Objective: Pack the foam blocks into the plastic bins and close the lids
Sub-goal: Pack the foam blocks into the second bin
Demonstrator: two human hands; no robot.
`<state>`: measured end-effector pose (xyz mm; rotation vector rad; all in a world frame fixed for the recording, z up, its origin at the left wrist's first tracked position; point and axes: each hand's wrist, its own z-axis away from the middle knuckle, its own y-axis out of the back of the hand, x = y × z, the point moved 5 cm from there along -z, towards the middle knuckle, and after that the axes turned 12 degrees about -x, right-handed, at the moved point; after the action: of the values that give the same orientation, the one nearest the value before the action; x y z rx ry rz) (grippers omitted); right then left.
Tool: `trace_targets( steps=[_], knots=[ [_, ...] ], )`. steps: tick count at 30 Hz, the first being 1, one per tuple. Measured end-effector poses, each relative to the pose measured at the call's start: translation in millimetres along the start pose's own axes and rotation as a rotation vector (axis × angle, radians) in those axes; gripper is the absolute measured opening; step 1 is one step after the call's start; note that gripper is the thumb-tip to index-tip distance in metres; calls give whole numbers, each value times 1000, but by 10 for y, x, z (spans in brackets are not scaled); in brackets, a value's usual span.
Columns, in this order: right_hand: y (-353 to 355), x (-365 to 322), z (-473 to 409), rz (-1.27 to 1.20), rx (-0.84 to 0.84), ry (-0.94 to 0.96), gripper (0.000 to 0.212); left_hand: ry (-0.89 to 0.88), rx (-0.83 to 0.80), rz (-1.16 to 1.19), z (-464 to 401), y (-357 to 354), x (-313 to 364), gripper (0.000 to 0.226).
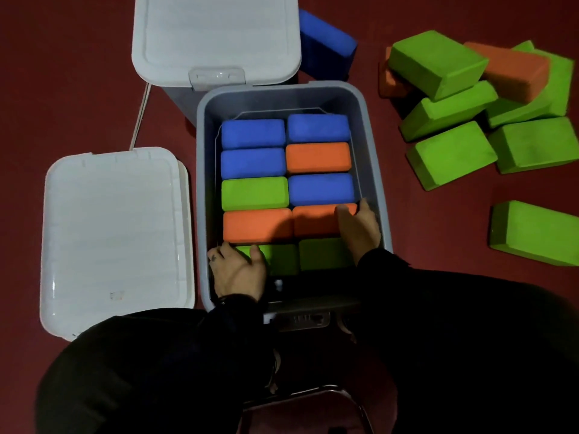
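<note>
An open grey plastic bin (374,170) stands in the middle, filled with two columns of blue, orange and green foam blocks standing on edge. My left hand (239,272) lies on the near-left green block (279,258), thumb over its top. My right hand (358,228) rests on the right end of an orange block (315,222), fingers against the bin's right wall. Whether either hand grips its block is unclear. A white lid (112,236) lies flat on the floor left of the bin.
A second bin with its white lid (216,36) closed stands behind, a blue block (326,42) beside it. Several loose green blocks (451,155) and orange blocks (513,70) lie piled on the red floor at right; one green block (535,231) lies apart.
</note>
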<state>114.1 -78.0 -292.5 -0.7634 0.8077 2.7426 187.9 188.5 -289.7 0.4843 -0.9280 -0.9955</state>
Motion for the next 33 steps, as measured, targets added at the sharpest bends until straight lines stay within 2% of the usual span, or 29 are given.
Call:
trace_targets(
  steps=[3, 5, 7, 9, 13, 16, 18, 20, 22, 24, 26, 30, 33],
  knots=[
    [-117, 58, -85, -106, -36, 72, 73, 122, -1, 306, -34, -57, -25, 72],
    [-136, 70, -87, -122, -49, 104, 61, 180, -28, 388, -108, -51, -50, 66],
    [-102, 29, -60, -123, -51, 107, 61, 166, -64, 379, -208, 7, -81, 57],
    [-85, -1, -49, -74, -31, 84, 61, 149, -60, 287, -299, 80, 26, 57],
    [-10, -317, -53, -4, 119, 203, 65, -87, 12, 250, -506, 220, 574, 71],
    [50, -457, -256, -201, -16, 181, 75, -66, -113, 229, -869, 330, 656, 75],
    [108, -499, -392, -294, -91, 206, 78, -24, -184, 325, -1109, 389, 621, 67],
    [150, -553, -520, -346, -121, 248, 76, -59, -220, 455, -1274, 412, 669, 62],
    [153, -644, -626, -358, -140, 271, 65, -64, -256, 563, -1395, 381, 730, 71],
    [163, -699, -770, -354, -147, 317, 45, -50, -261, 645, -1505, 350, 779, 70],
    [175, -673, -863, -367, -137, 320, 35, -42, -266, 722, -1608, 336, 807, 68],
    [138, -577, -872, -279, -118, 305, 50, -20, -275, 775, -1676, 295, 741, 59],
    [136, -570, -862, -250, -154, 333, 58, -127, -342, 666, -1614, 309, 778, 58]
  ],
)
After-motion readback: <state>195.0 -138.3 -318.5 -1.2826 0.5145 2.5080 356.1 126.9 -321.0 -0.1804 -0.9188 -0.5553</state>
